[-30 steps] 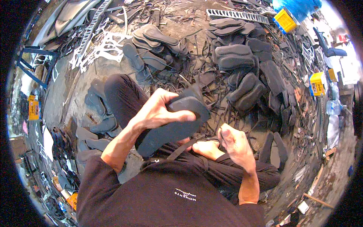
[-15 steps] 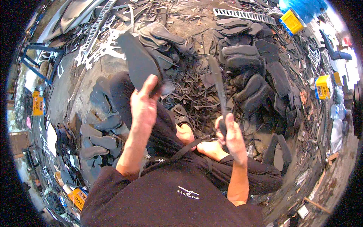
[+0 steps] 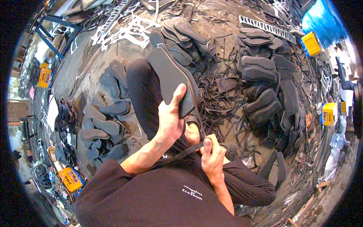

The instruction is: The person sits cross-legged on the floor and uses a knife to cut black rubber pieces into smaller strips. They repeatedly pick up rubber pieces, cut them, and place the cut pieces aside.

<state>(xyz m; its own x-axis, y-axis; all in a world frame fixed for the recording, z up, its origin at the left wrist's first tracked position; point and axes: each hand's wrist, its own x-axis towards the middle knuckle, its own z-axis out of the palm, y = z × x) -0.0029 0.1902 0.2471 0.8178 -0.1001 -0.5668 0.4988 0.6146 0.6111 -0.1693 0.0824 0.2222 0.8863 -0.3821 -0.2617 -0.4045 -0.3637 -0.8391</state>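
My left hand [image 3: 171, 119] grips a dark grey shoe sole [image 3: 164, 72] near its lower end, thumb lying across the flat face. The sole tilts up and away over my left knee, its thick edge facing right. My right hand [image 3: 213, 159] is a closed fist below and right of the sole. A knife [image 3: 201, 125] is in it, its thin blade seen nearly edge-on, pointing up toward the sole's lower right edge; most of the handle is hidden by the fingers. By that fist a dark strap [image 3: 189, 150] crosses my lap.
Piled soles [image 3: 261, 70] lie at the right, with more soles [image 3: 100, 125] at the left and a stack [image 3: 183, 32] ahead. Dark offcut strips [image 3: 217, 109] cover the floor between. White cut-out scraps [image 3: 130, 32], yellow boxes [image 3: 312, 43] and a blue bag [image 3: 323, 20] lie farther out.
My right hand has come down and left with the knife, close to the sole. My left hand has brought the sole lower and to the right. The view has shifted slightly.
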